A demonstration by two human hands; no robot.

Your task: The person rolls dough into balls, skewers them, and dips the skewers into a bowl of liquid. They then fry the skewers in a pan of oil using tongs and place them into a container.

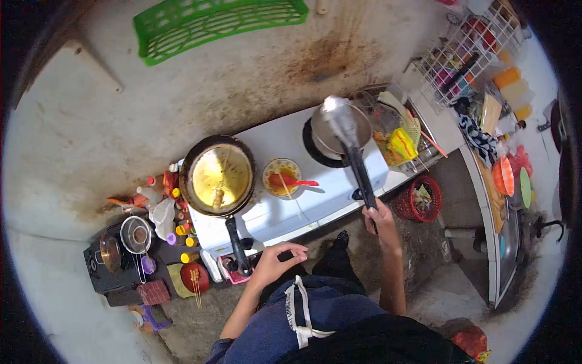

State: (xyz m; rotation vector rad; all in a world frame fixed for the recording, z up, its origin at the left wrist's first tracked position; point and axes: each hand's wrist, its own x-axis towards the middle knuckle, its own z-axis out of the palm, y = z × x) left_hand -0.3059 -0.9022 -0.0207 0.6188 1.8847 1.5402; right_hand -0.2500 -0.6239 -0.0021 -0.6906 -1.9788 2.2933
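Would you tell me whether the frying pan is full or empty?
Nearly empty: the frying pan shows bare yellowish bottom with one small piece.

Pan [219, 177] left on stove [285, 212], bowl [282, 176] right (pot [341, 127] beyond).

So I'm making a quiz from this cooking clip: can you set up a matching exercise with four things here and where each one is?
Things:
1. frying pan
2. saucepan
3. small bowl
4. green crate

Places:
A. between the two burners, a red spoon in it
B. on the floor beyond the stove
C. on the left burner, handle near the left hand
D. on the right burner, handle held by the right hand

Pairs: 1-C, 2-D, 3-A, 4-B
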